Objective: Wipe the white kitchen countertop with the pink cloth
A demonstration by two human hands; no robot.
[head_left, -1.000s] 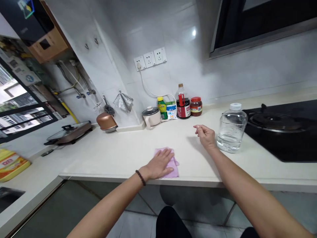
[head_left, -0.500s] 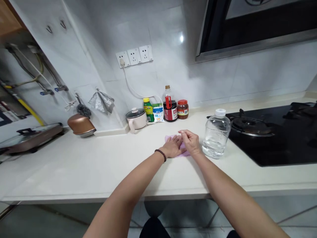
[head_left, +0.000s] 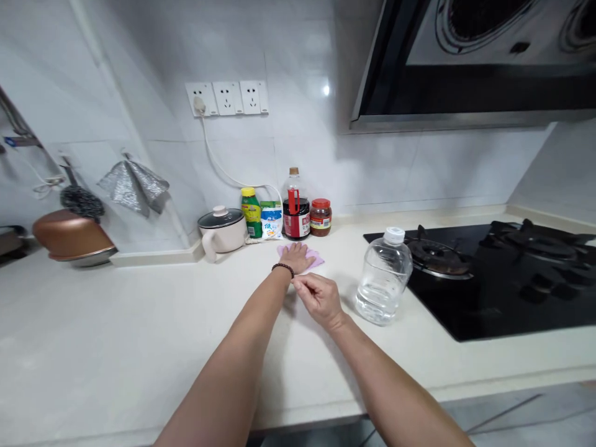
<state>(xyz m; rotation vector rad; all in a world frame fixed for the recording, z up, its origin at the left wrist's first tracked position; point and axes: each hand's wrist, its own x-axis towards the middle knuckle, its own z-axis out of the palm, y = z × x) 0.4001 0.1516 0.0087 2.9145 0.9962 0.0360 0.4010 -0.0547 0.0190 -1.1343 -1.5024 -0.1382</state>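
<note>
My left hand (head_left: 297,257) lies flat on a pink cloth (head_left: 315,256), fingers spread, pressing it to the pale countertop (head_left: 139,347). A dark beaded bracelet (head_left: 284,267) circles my left wrist. Just nearer to me, my right hand (head_left: 321,298) is closed above the counter, thumb and forefinger pinched close to that bracelet. Whatever may be inside its curled fingers is hidden. To the right of my right hand stands a clear plastic bottle (head_left: 382,279) with a white cap, partly filled with clear liquid.
Along the wall stand a lidded electric pot (head_left: 228,239), a green bottle (head_left: 251,214), a white packet (head_left: 271,222), a dark sauce bottle (head_left: 297,217) and a red-lidded jar (head_left: 321,218). A black gas hob (head_left: 484,304) lies right, under a range hood (head_left: 456,93).
My left hand has slid the cloth away from me, toward the sauce bottles. My right hand, still closed, now sits behind it by the left wrist. The view has turned right.
</note>
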